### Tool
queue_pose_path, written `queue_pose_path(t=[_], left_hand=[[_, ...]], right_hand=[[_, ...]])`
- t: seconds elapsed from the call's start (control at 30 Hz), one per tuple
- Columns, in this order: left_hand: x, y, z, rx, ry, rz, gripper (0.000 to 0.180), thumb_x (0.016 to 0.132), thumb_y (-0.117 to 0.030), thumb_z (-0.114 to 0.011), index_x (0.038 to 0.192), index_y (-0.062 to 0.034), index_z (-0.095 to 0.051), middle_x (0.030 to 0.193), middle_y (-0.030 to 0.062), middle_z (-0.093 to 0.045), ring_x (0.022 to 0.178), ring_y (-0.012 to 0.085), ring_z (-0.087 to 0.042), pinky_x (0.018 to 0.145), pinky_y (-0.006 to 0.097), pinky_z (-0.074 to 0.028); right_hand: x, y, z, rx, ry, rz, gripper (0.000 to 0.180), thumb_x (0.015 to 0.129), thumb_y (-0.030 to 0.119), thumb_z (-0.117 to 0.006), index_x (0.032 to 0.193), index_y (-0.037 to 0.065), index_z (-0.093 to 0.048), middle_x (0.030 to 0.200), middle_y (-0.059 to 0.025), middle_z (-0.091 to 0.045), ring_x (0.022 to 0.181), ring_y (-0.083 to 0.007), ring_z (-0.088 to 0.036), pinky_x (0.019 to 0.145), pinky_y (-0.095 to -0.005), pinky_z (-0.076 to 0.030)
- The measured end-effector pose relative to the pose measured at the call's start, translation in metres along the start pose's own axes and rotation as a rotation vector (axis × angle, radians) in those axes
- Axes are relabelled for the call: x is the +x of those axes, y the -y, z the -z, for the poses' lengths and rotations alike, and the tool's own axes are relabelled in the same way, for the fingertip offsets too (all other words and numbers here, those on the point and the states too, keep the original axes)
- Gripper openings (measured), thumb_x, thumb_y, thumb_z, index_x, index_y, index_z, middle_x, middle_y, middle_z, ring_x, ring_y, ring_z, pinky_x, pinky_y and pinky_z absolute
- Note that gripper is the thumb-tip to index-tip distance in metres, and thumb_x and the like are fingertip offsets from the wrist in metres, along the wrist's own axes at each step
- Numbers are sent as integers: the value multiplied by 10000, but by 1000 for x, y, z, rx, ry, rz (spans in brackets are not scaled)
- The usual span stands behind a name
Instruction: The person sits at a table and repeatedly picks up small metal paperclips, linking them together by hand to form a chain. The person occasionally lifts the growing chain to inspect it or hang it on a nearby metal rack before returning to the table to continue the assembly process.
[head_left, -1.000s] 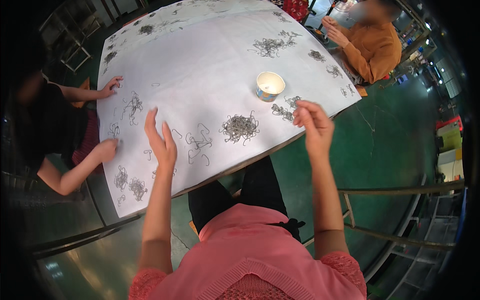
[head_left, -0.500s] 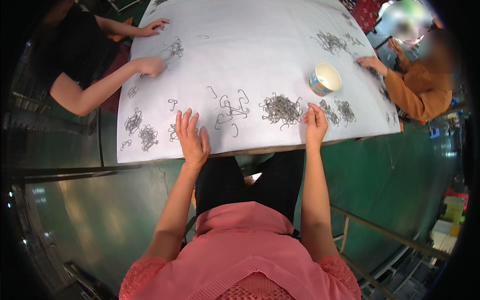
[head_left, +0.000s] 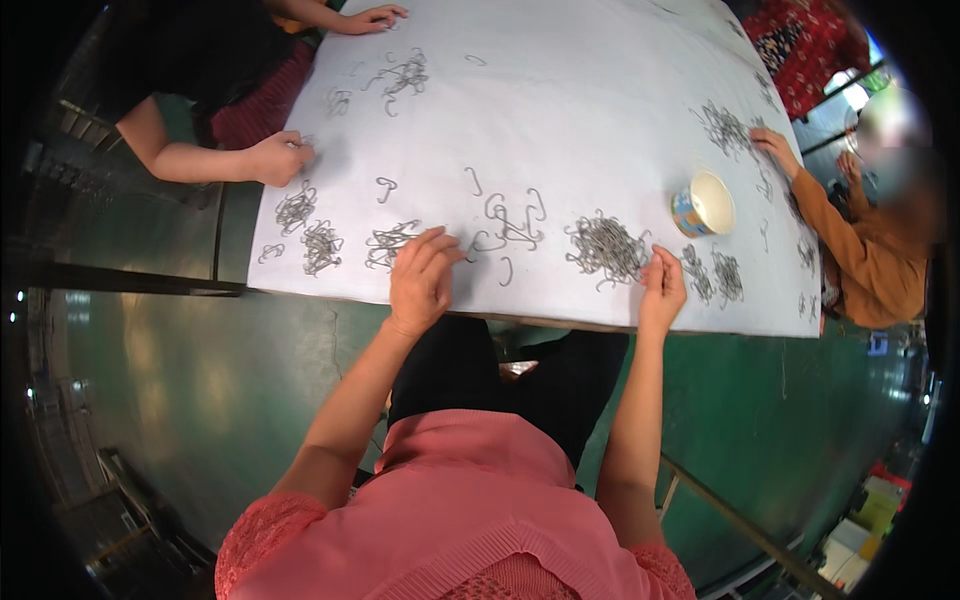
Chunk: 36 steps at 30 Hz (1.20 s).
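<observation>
My left hand rests on the white table near its front edge, fingers spread, touching a small cluster of metal wire hooks. A few loose hooks lie just to its right. My right hand sits at the table's front edge with its fingertips at the right side of a larger pile of hooks; whether it pinches one I cannot make out. Two smaller piles lie just right of that hand.
A paper cup stands right of the big pile. A person in black at the left has a fist near more hook piles. A person in orange reaches onto the table's right side. Green floor lies below.
The view has swung so the table fills more of the top. Both my hands have come down from raised positions and settled on the table beside the hook piles.
</observation>
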<state>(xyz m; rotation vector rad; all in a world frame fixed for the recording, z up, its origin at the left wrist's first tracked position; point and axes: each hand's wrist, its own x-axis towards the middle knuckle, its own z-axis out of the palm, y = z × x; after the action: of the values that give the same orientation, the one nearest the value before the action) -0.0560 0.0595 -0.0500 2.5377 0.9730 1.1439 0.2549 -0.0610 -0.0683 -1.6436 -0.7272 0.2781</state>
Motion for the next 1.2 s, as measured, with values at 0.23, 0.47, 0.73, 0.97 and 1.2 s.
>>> queue_pose_path(t=[0.23, 0.47, 0.73, 0.97, 1.2], left_hand=[[2, -3, 3, -20, 9, 1, 306, 612, 92, -575, 855, -75, -655, 981, 57, -638, 985, 269, -595, 790, 375, -472], [-1, 1, 1, -77, -4, -15, 328, 630, 94, -572, 902, -73, -643, 1020, 56, -627, 1006, 263, -585, 828, 383, -456], [-6, 4, 3, -198, -295, 17, 446, 663, 108, -534, 1084, -35, -573, 1044, 151, -613, 953, 339, -593, 818, 390, -478], [-6, 4, 9, -201, -92, 23, 436, 654, 56, -564, 1076, -53, -591, 948, 83, -628, 765, 269, -584, 651, 354, -465], [-4, 3, 9, -189, -144, 28, 418, 614, 94, -547, 1003, -44, -615, 898, 83, -650, 638, 242, -552, 576, 324, -452]], right_hand=[[-2, 0, 4, 81, 17, -31, 200, 947, 115, -531, 1074, -7, -627, 717, -5, -562, 641, -56, -495, 614, -192, -413], [0, 7, 4, -50, -3, 38, 186, 935, 104, -543, 1062, 4, -635, 772, -20, -594, 660, -70, -509, 630, -211, -428], [-15, 86, -101, -306, 391, 385, 117, 856, 83, -594, 949, 71, -663, 879, -81, -622, 820, -248, -593, 723, -337, -478], [4, 86, -186, -653, 557, 398, 142, 805, 214, -679, 884, 98, -664, 895, -63, -610, 916, -262, -578, 760, -401, -451], [7, 96, -223, -802, 579, 410, 267, 780, 268, -706, 986, 105, -656, 956, -74, -599, 919, -267, -578, 793, -425, -419]])
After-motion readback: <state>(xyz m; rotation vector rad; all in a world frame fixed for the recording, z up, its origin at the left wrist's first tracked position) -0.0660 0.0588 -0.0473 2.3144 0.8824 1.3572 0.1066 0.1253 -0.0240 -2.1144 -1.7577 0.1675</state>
